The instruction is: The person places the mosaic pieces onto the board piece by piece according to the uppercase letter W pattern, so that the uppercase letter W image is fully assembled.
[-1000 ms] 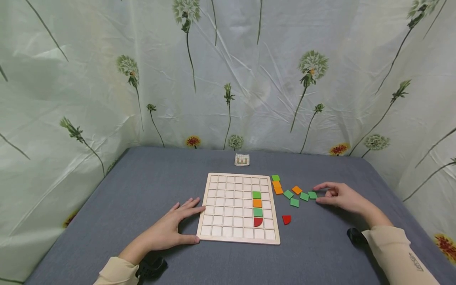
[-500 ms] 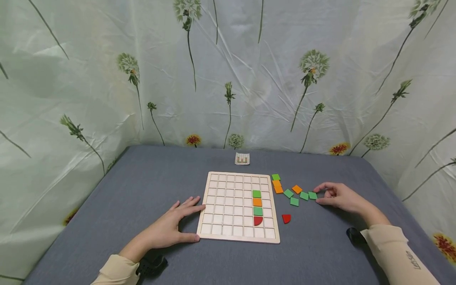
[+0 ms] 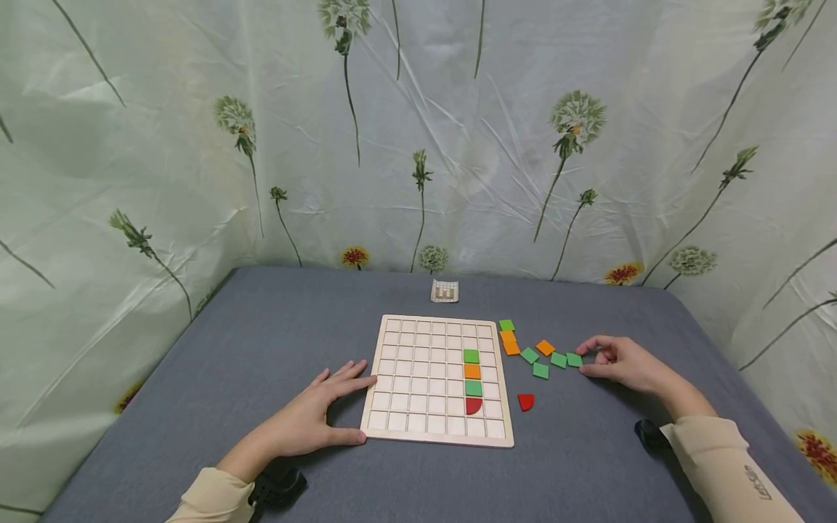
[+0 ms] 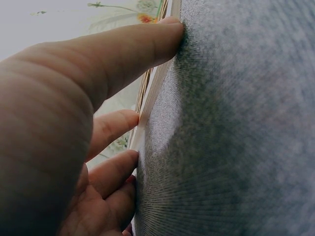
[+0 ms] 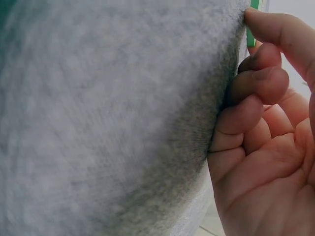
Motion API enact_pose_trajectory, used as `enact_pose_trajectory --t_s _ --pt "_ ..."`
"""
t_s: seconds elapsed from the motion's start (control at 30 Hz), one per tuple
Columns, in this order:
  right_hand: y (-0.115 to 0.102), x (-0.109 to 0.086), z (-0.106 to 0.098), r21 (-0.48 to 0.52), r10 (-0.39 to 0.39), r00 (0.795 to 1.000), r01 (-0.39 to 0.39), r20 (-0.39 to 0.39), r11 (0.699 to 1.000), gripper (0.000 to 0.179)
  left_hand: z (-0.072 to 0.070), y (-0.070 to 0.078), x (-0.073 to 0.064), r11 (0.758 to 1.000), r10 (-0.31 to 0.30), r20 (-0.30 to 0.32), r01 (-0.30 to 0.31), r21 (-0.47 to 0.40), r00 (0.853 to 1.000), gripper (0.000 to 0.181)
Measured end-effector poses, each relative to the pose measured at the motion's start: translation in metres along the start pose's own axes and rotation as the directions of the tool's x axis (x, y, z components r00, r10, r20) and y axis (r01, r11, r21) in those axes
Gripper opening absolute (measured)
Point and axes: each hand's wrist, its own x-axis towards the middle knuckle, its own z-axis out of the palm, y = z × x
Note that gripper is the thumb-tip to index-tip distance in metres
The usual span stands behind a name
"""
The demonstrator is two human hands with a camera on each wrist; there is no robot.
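Right hand [image 3: 624, 361] pinches a green tile [image 3: 574, 359] to the right of the wooden board [image 3: 418, 381]

The thumb and forefinger of the right hand close on the green tile at table level, while its other fingers curl in toward the palm. The tile is well apart from the board's right edge and is the loose piece nearest the right edge of the table [image 3: 294, 312].

The left hand [image 3: 317, 418] is spread and relaxed, forefinger touching the board's left edge, thumb at its near left corner.

In the board's second column from the right edge sit, from far to near, a light green square [image 3: 471, 356], an orange square [image 3: 472, 372], a darker green square [image 3: 474, 388] and a red quarter-circle [image 3: 474, 406].

Just off the board's far right corner lie a light green piece [image 3: 506, 325] and two orange pieces [image 3: 511, 349]. Between these and the right hand are another orange piece [image 3: 546, 349] and three green pieces [image 3: 540, 371]. A second red quarter-circle [image 3: 526, 402] lies just beside the board's right edge.

A small card [image 3: 445, 292] with a grid pattern rests near the table's far edge, beyond the board. A flower-printed curtain [image 3: 477, 131] hangs behind that edge.
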Motion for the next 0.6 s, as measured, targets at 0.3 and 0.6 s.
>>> enact_pose_trajectory --t_s 0.3,0.6 --pt "-0.008 -0.002 0.004 -0.075 0.029 0.999 -0.031 -0.024 0.997 0.036 0.0 0.0 0.001 1.0 -0.012 0.002 0.012 -0.003 1.0 0.086" --pt "-0.015 -0.006 0.006 -0.188 0.006 0.999 -0.016 -0.053 0.982 0.032 0.001 0.0 0.0 1.0 -0.01 -0.002 0.01 0.0 1.0 0.085"
